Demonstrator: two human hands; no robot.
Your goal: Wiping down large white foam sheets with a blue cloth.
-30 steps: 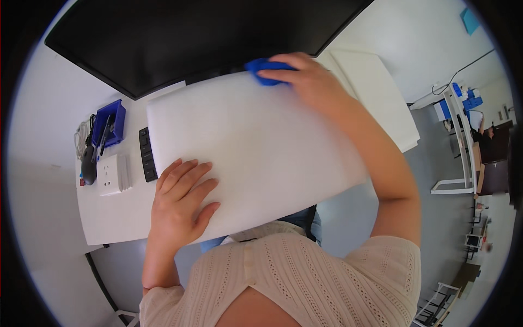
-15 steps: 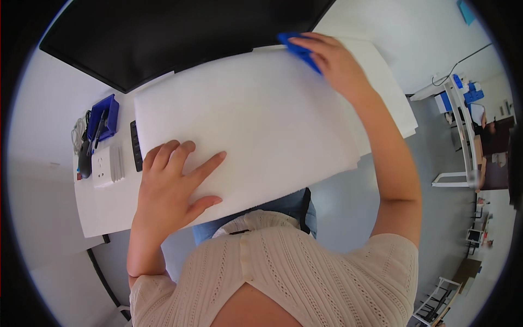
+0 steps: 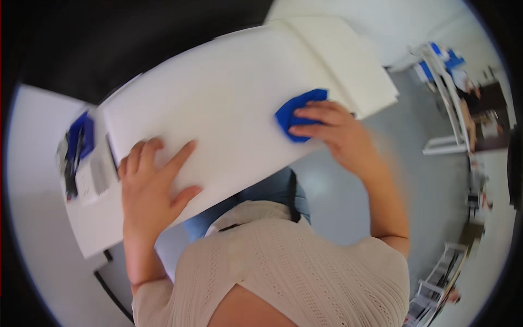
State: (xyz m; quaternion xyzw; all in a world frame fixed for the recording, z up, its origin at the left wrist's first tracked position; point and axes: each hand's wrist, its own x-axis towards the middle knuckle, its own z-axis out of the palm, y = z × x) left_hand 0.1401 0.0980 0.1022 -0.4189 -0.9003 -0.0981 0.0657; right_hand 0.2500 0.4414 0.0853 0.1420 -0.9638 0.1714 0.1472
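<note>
A large white sheet (image 3: 212,103), apparently padded or foam-like, lies across the desk. My left hand (image 3: 150,182) rests on its near left part, fingers spread and holding nothing. Near the sheet's right end, my right hand (image 3: 332,131) presses down on a folded blue cloth (image 3: 297,106), with the fingers over it. Part of the cloth is hidden beneath those fingers. Motion blurs the picture slightly.
A black monitor (image 3: 163,38) stands along the far edge. At the left are a blue tray (image 3: 86,131) with pens, cables and a white socket block (image 3: 92,177). The white desk (image 3: 92,231) shows there. Grey floor (image 3: 338,191) lies to the right, with a white-framed table (image 3: 447,103) beyond.
My right hand has brought the blue cloth from the sheet's far right edge toward me, near its right front edge. My left hand stays on the sheet. The whole view has shifted and tilted.
</note>
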